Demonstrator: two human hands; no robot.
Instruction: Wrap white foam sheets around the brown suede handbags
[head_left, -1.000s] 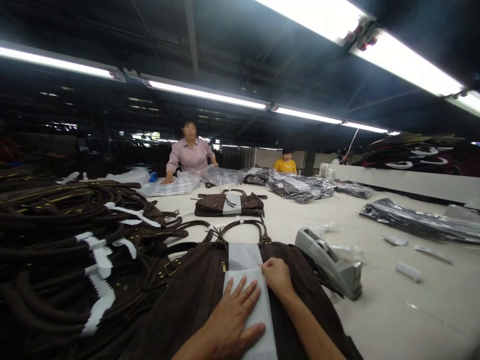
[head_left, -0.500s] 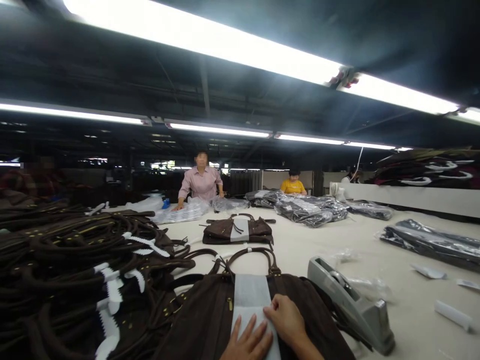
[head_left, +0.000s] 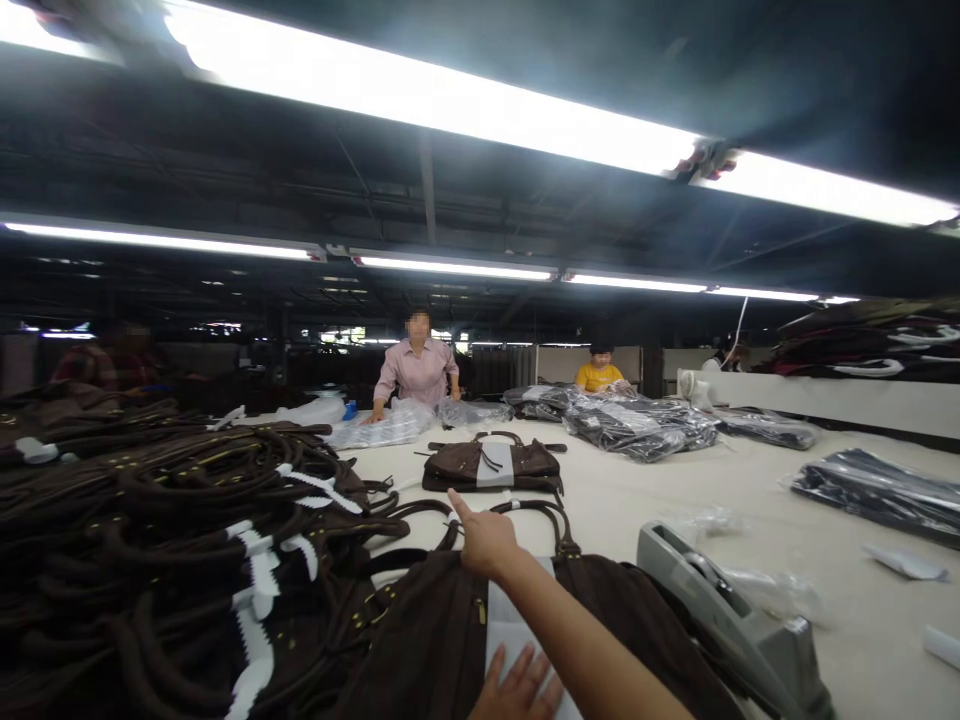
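Observation:
A dark brown handbag lies in front of me with a whitish paper strip across its middle. My left hand rests flat on the lower part of that strip, fingers spread. Across the bag reaches my right hand, beside the left carrying handle. Its index finger is stretched out near the handle's white wrap; the other fingers are curled and partly hidden, and no held thing shows. Just beyond lies another brown handbag with a similar strip round it.
Brown handbags are heaped at left, white serrated strips among them. A grey tape dispenser stands close on the right. Plastic-wrapped bundles lie farther back. A co-worker in a pink shirt handles clear plastic; another wears yellow.
My right hand has left the paper strip and moved up and left to the bag's handle. My left hand stays on the strip. The view has turned slightly left.

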